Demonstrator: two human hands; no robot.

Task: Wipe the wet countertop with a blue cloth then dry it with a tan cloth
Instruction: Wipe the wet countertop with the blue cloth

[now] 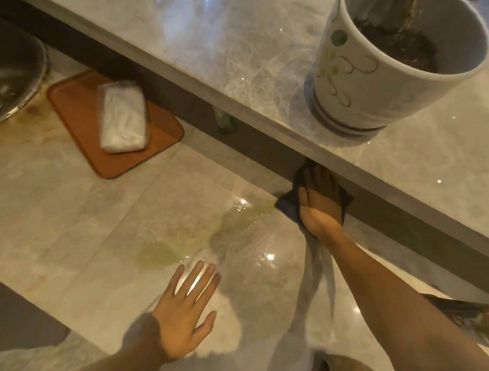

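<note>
My right hand [320, 202] presses flat on a dark blue cloth [287, 208] at the back of the lower marble countertop [65, 228], right against the dark riser under the raised ledge. A yellowish wet patch [200, 235] with shiny droplets spreads to the left of the cloth. My left hand [185, 310] rests flat on the countertop nearer to me, fingers spread, holding nothing. A tan cloth [345, 366] shows at the bottom edge, partly hidden by my right arm.
A white potted plant [374, 66] stands on the raised marble ledge [227, 55]. An orange tray [87, 130] with a white wrapped packet [122, 116] lies at the left. A steel sink [0, 75] sits at far left. A patterned object [488, 324] lies bottom right.
</note>
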